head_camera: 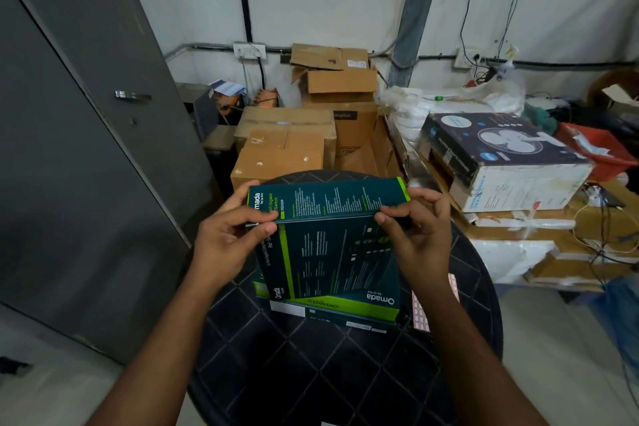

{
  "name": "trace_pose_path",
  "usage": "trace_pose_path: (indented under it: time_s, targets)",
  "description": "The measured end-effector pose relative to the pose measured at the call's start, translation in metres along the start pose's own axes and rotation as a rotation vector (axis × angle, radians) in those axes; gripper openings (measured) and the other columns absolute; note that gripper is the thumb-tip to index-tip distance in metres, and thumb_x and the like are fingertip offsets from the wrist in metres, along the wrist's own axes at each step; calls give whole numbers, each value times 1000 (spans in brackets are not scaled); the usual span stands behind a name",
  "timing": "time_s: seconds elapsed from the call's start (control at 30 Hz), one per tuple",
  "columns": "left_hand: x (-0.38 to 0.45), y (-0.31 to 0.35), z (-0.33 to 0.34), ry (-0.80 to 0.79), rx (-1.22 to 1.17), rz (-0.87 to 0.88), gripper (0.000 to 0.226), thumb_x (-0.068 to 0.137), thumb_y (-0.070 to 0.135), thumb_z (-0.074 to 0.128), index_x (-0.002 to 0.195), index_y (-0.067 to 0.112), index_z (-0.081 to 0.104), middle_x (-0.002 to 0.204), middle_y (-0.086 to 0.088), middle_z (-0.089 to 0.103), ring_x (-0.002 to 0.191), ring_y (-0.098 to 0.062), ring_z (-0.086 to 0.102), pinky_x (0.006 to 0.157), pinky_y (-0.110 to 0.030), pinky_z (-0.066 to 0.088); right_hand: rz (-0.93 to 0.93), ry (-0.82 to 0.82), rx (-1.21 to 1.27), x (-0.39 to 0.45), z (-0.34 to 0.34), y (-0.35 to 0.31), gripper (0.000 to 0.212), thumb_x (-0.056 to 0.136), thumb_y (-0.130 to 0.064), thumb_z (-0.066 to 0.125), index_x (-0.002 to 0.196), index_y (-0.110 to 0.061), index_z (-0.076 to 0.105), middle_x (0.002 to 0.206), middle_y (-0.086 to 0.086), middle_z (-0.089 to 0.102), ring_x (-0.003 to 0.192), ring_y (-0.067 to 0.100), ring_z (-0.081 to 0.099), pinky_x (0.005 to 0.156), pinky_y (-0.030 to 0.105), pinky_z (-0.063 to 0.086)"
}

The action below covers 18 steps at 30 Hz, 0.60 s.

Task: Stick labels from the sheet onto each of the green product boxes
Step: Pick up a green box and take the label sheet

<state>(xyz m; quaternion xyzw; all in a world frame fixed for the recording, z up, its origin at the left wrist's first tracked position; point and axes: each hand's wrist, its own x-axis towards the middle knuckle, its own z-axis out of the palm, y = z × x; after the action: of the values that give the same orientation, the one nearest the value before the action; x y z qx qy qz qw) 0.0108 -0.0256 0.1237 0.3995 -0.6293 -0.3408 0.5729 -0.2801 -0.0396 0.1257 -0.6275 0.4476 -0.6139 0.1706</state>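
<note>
Glossy dark-green cardboard box held tilted above the counter, pinched at its upper corners by fingers of left hand and right hand, flat green boxes stacked beneath, pink gridded label sheet beside them, dark round counter with diamond-patterned lattice, brown corrugated cartons behind.

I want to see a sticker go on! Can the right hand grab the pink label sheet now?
Probably not yet: the right hand is holding the green box. The label sheet lies uncovered just below it.
</note>
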Motion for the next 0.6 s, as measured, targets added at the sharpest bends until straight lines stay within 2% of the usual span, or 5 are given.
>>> trace_pose_path:
  time_s: [0.07, 0.17, 0.27, 0.43, 0.6]
  targets:
    - [0, -2, -2, -18, 18, -5, 10, 82, 15, 78, 92, 20, 78, 154, -6, 45, 139, -19, 48, 104, -30, 50, -49, -59, -51, 2, -1, 0, 10, 83, -20, 77, 88, -27, 72, 128, 6, 48, 129, 19, 49, 95, 53, 53]
    - [1, -1, 0, -7, 45, -35, 9, 80, 18, 75, 89, 19, 76, 154, 0, 44, 137, -12, 50, 104, -38, 51, -209, -121, -321, -1, 6, -10, 8, 87, -31, 73, 92, -37, 71, 139, -1, 51, 135, 28, 41, 102, 45, 42]
    - [3, 0, 2, -38, 19, -29, 15, 82, 30, 79, 90, 18, 77, 154, 1, 44, 137, -16, 50, 101, -42, 53, -428, -107, -557, -16, 41, -30, 9, 89, -39, 68, 95, -38, 75, 117, -16, 68, 125, 23, 50, 107, 60, 29]
    - [2, 0, -3, -75, -60, 35, 31, 79, 48, 79, 92, 20, 78, 152, -5, 46, 136, -22, 52, 99, -35, 54, -515, -108, -441, -23, 83, -44, 4, 87, -28, 76, 87, -27, 80, 86, -9, 67, 92, 19, 62, 104, 41, 38]
    - [8, -6, -11, -89, -61, 2, 16, 79, 35, 79, 89, 22, 78, 150, -10, 46, 135, -27, 52, 100, -51, 53, -453, -40, -451, -11, 56, -28, 3, 85, -35, 79, 87, -32, 79, 101, -15, 72, 98, 22, 61, 96, 53, 39]
